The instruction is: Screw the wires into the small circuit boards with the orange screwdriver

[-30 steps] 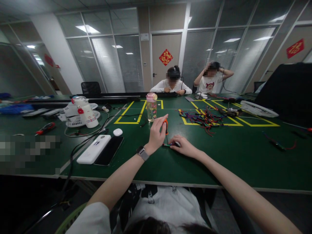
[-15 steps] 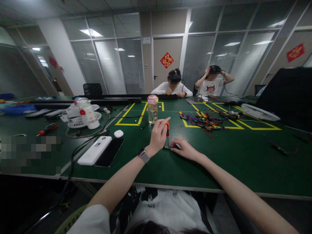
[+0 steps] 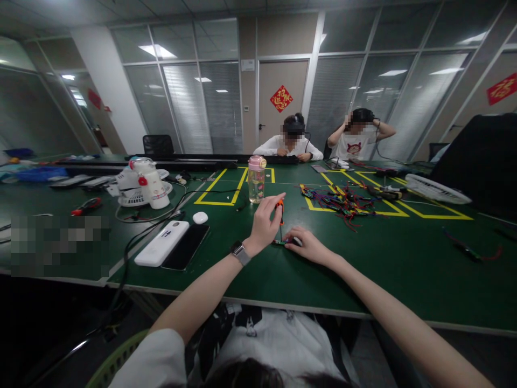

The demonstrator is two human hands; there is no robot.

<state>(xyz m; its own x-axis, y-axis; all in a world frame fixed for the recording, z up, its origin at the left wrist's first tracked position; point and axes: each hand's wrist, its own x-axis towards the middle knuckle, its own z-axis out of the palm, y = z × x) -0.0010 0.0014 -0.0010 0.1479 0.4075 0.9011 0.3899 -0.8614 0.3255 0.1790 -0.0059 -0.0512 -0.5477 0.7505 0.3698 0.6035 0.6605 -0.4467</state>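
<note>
Left hand (image 3: 264, 225) around screwdriver (image 3: 281, 215), circuit board (image 3: 279, 242) at right hand's (image 3: 307, 246) fingertips

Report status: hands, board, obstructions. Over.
Left hand holding orange screwdriver upright; right hand touching small green board. Screwdriver's tip at board. Pink-lidded bottle stands beyond left hand, seemingly out of the way.

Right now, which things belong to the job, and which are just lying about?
In the job: orange screwdriver, in the left hand; green board, held by the right hand; probably the heap of wired boards.

Lying about: phone, drink bottle, red-handled tool.
</note>
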